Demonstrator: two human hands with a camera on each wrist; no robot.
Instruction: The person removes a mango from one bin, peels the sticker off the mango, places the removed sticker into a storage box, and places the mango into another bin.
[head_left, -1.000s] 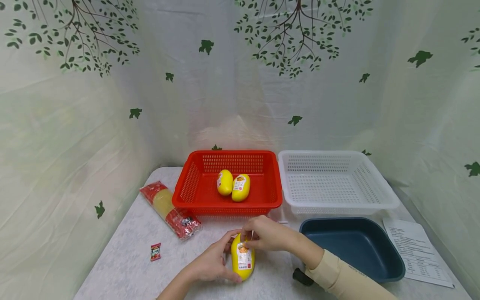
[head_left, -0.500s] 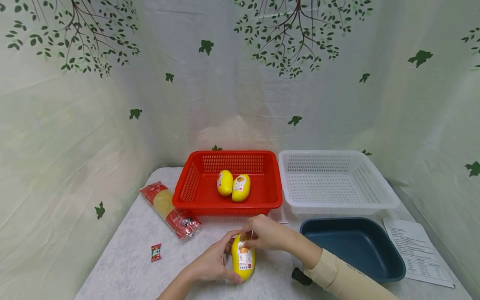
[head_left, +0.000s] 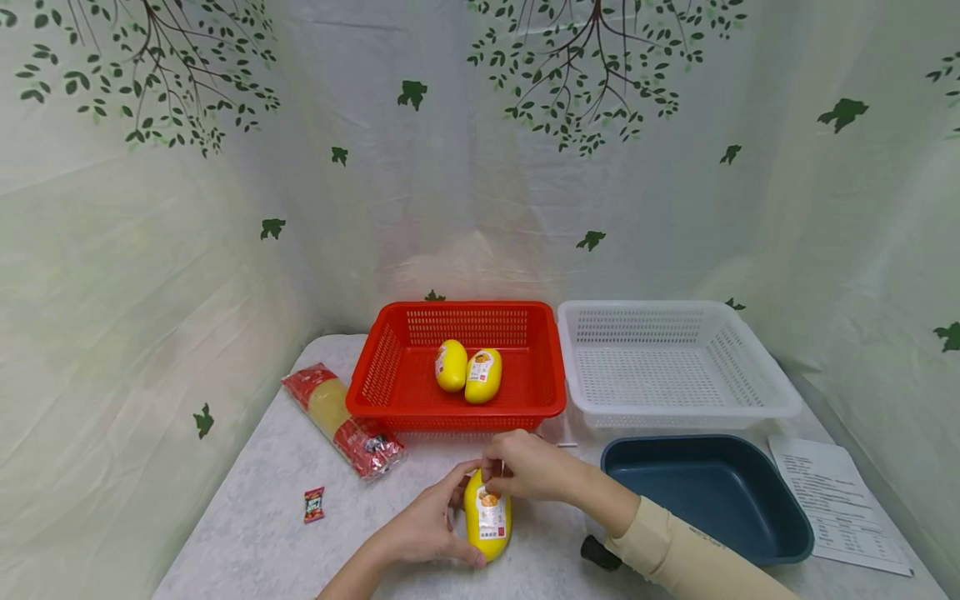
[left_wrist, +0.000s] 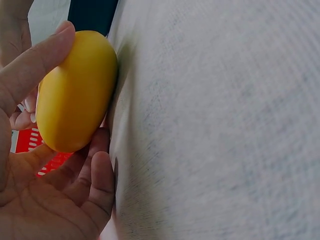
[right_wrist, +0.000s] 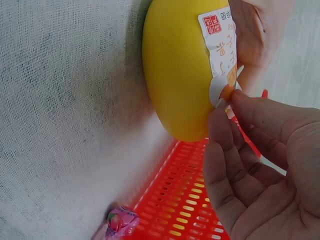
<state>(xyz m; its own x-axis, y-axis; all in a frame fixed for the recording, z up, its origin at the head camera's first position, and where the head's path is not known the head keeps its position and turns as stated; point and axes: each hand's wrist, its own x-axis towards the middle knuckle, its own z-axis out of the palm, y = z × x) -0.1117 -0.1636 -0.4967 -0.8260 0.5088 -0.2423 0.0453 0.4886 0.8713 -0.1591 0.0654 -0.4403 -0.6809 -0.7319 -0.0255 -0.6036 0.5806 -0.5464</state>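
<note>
Left hand (head_left: 422,527) cupped yellow mango (head_left: 487,521) on table (head_left: 247,533); right hand (head_left: 528,467) pinched its label (right_wrist: 220,50) corner. Risk: label could tear if peeled fast.

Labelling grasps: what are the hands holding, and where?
Left hand grips the yellow egg-shaped plastic item round its side; right hand pinches the lifted corner of its white printed label.

Smooth, glossy yellow plastic egg (head_left: 487,517) with paper label (head_left: 489,515) on matt, rough-textured white tablecloth (head_left: 247,533).
</note>
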